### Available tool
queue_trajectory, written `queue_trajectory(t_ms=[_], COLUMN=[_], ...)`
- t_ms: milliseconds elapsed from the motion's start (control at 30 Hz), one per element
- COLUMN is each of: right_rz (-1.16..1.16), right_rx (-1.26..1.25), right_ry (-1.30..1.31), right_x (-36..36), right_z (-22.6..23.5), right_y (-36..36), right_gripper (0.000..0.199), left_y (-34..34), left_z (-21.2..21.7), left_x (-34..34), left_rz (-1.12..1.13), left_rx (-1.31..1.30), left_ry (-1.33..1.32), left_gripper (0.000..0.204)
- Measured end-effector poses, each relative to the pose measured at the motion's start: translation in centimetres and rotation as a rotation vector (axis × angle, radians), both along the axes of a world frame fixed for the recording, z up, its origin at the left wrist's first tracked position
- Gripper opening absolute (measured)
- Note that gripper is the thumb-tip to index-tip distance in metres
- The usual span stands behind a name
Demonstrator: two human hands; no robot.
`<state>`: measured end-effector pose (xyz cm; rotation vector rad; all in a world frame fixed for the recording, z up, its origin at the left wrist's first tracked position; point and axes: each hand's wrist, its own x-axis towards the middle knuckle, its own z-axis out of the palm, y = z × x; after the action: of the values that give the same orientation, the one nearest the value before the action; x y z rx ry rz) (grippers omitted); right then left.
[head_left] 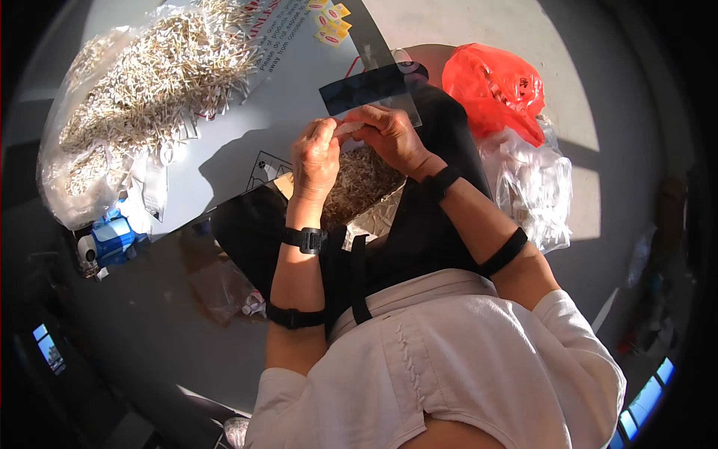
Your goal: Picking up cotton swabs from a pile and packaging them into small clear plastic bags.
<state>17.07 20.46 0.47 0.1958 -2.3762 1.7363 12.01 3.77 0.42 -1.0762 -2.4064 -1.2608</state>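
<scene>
Seated, seen from above, with both hands raised together over the lap. Left hand (314, 159) curled narrow, fingertips pinching one end of a small clear packet (348, 129). Right hand (390, 137) curled likewise, thumb and fingers closed on the other end of the same packet, knuckles turned up. Packet held between the two hands, just above an open bag of pale thin sticks (360, 183) resting on the dark lap. Black straps around both wrists and both forearms.

Ahead and to the left, a large clear plastic bag (142, 90) heaped with the same pale sticks, spread over a white board (262, 127) with some printed lettering near its far edge. Small yellow labels with red marks (330, 22) at the board's far end. A little black line drawing (263, 166) printed on the board's near edge, just left of the left hand. A dark blue flat strip (366, 84) lying beyond the hands, near the fingertips.

To the right, a crumpled red plastic bag (495, 86), and just below it a clear plastic bag (532, 187) stuffed with small clear packets. At far left, low down, a blue and white container (112, 238) near the big bag's edge. Bright sun and hard shadows over a grey floor.
</scene>
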Motion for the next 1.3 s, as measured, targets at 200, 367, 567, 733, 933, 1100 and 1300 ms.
queue_trajectory(t_ms=[200,367,567,733,933,1100,1300], right_rz=[0.026,0.013,0.035,0.026,0.012,0.058,0.047], right_rx=[-0.252,-0.239,-0.007,-0.322,-0.379,-0.369,-0.487], right_ry=[-0.123,-0.066,-0.066,-0.261,-0.358,-0.332,-0.384], right_x=[-0.1,-0.1,-0.5,-0.7,-1.0,-1.1,-1.1], right_z=[0.5,0.7,1.0,1.6,1.5,1.0,0.7], right_y=[-0.4,-0.2,0.1,-0.1,0.1,0.7,1.0], right_gripper=[0.031,0.029,0.023,0.016,0.014,0.014,0.015], left_y=[-0.1,-0.3,-0.3,0.1,0.6,0.4,0.5], left_z=[-0.6,-0.4,-0.3,0.2,0.1,0.3,0.3], left_x=[-0.1,-0.3,-0.2,-0.2,-0.2,-0.6,-0.9], left_rz=[0.001,-0.028,-0.030,-0.080,0.011,-0.038,-0.064], left_rx=[0.211,0.273,0.242,0.427,0.678,0.656,0.658], left_ry=[-0.395,-0.427,-0.466,-0.723,-1.016,-1.048,-1.039], left_gripper=[0.034,0.031,0.024,0.015,0.007,0.002,0.002])
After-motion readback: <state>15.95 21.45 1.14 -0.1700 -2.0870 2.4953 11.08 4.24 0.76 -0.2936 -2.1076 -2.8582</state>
